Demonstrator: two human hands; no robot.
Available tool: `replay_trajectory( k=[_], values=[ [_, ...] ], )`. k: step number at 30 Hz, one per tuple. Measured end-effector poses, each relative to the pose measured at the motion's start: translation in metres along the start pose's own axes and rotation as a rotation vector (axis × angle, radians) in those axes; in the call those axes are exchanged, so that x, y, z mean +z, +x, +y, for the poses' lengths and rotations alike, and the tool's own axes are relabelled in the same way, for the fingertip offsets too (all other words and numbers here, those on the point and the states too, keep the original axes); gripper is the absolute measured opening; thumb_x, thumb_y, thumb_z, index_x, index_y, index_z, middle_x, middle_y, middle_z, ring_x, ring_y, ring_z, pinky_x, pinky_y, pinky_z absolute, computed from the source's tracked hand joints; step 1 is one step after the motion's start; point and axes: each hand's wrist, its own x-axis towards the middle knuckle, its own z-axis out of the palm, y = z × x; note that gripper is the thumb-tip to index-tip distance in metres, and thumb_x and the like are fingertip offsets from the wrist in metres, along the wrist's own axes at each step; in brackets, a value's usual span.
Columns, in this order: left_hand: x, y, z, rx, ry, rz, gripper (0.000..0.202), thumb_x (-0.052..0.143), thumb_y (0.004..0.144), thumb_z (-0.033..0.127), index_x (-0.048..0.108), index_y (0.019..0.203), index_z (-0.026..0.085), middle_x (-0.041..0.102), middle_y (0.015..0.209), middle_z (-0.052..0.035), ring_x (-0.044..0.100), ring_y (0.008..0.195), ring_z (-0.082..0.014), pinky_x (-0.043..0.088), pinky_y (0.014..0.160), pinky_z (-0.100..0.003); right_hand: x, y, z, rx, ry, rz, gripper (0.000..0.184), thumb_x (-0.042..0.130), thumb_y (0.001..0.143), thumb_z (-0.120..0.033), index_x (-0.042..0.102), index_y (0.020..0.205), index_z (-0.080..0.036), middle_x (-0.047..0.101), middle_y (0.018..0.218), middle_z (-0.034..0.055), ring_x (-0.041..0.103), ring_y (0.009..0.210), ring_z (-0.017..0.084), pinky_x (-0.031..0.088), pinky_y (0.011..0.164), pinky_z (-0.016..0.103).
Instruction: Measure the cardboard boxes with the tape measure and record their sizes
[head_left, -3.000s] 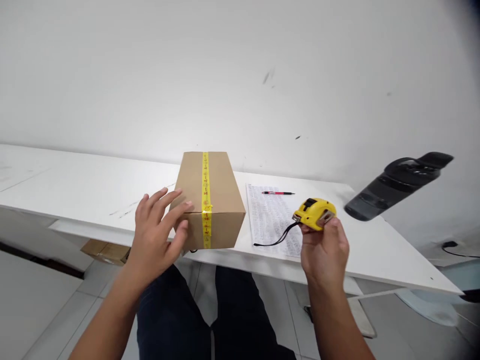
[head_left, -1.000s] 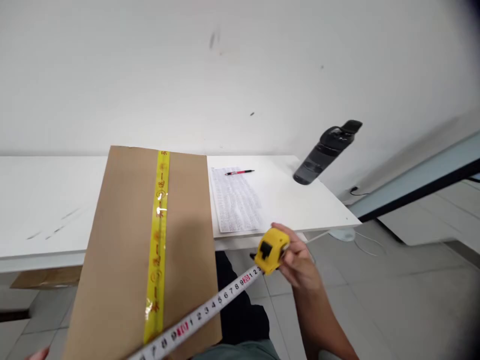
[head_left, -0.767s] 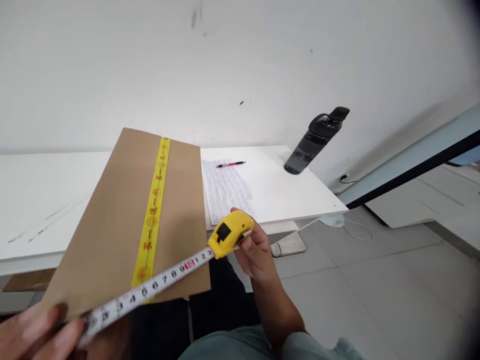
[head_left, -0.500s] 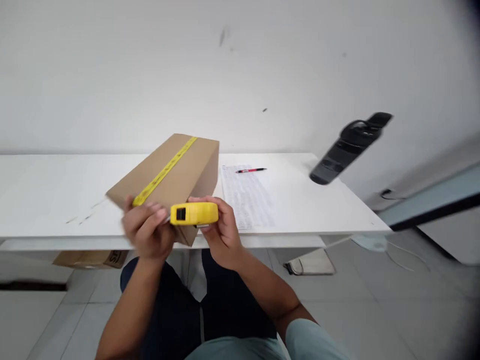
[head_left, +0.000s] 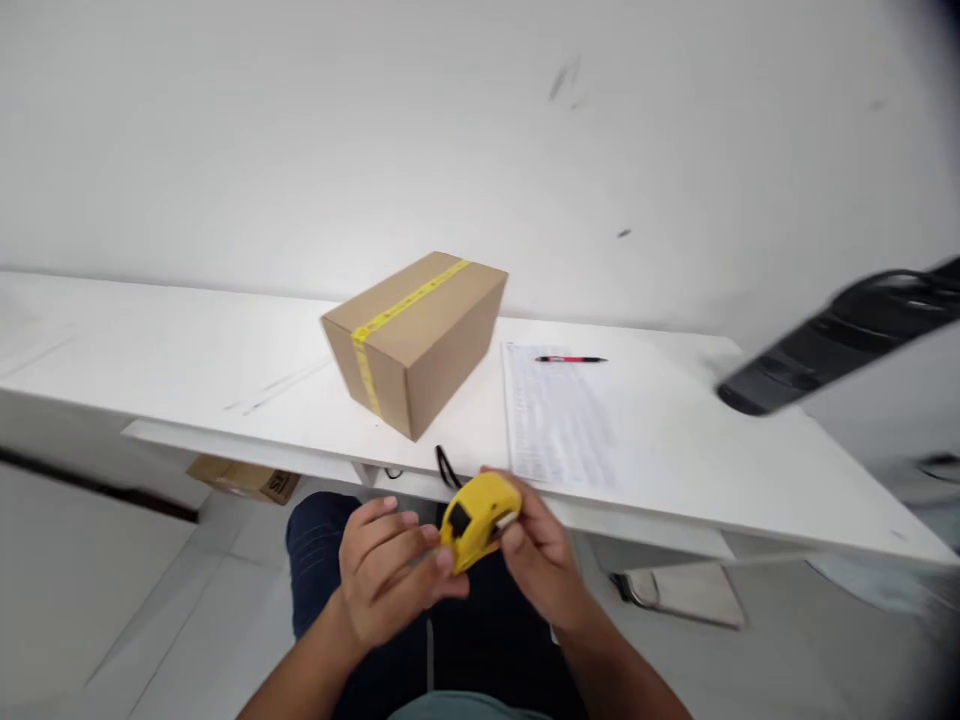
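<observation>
Over the lap, before the table's (head_left: 247, 350) front edge, the right hand (head_left: 546, 560) grips the yellow tape measure (head_left: 480, 520); the left hand (head_left: 390, 578), fingers half curled, meets its mouth, though whether it pinches anything I cannot tell. No drawn-out blade shows. The step looks like handling the tape before or after a pull; drawing the blade would call for a firm pinch and a steady case. A carton (head_left: 244, 478) shows under the front edge. A taped cardboard box (head_left: 420, 335) sits askew, one corner toward that edge; right of it lies written paper (head_left: 559, 420), a pen (head_left: 571, 359) at its far end. A dark bottle (head_left: 795, 360) stands near the back right corner, before a scuffed white wall (head_left: 300, 130).
</observation>
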Motion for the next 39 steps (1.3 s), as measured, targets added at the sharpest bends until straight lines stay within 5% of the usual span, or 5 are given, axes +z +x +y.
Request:
replay_trajectory(
  k=[3, 9, 12, 19, 39],
  values=[
    [0.032, -0.032, 0.028, -0.294, -0.256, 0.009, 0.086, 0.072, 0.083, 0.063, 0.040, 0.155, 0.030, 0.069, 0.122, -0.0152, 0.071, 0.110, -0.0293, 0.066, 0.086, -0.047, 0.003, -0.034, 0.030, 0.179, 0.137, 0.035, 0.055, 0.074, 0.086, -0.059, 0.065, 0.132, -0.029, 0.075, 0.121, 0.0081, 0.073, 0.106, 0.023, 0.059, 0.094, 0.037],
    [0.080, -0.055, 0.054, -0.832, -0.720, 0.055, 0.063, 0.073, 0.089, 0.050, 0.052, 0.144, 0.027, 0.074, 0.122, -0.0150, 0.076, 0.106, -0.0315, 0.069, 0.079, -0.041, -0.049, -0.034, 0.025, -0.002, -0.293, -0.038, 0.049, 0.057, 0.096, -0.062, 0.069, 0.128, -0.026, 0.076, 0.110, 0.0093, 0.072, 0.103, 0.024, 0.059, 0.093, 0.041],
    [0.084, -0.041, 0.044, -0.898, -0.831, -0.046, 0.065, 0.083, 0.079, 0.050, 0.061, 0.134, 0.023, 0.076, 0.119, -0.0123, 0.077, 0.105, -0.0309, 0.067, 0.081, -0.036, -0.112, 0.022, -0.026, -0.280, -0.846, 0.083, 0.049, 0.038, 0.105, -0.056, 0.075, 0.115, -0.025, 0.076, 0.106, 0.0101, 0.071, 0.100, 0.025, 0.059, 0.091, 0.043],
    [0.133, 0.025, 0.015, -0.637, -0.745, -0.637, 0.062, 0.081, 0.080, 0.045, 0.062, 0.137, 0.029, 0.073, 0.129, -0.0071, 0.071, 0.117, -0.0289, 0.057, 0.103, -0.045, -0.222, 0.185, -0.091, 0.190, -1.671, 0.225, 0.044, 0.048, 0.105, -0.020, 0.052, 0.148, -0.013, 0.070, 0.126, 0.0214, 0.064, 0.119, 0.033, 0.052, 0.098, 0.048],
    [0.167, 0.046, 0.005, -0.832, -0.738, -0.826, 0.067, 0.074, 0.086, 0.050, 0.052, 0.146, 0.031, 0.070, 0.131, -0.0051, 0.070, 0.109, -0.0254, 0.055, 0.091, -0.037, -0.235, 0.205, -0.066, 0.198, -1.713, 0.194, 0.049, 0.035, 0.108, -0.030, 0.049, 0.152, -0.014, 0.073, 0.126, 0.0189, 0.068, 0.114, 0.031, 0.052, 0.096, 0.042]
  ],
)
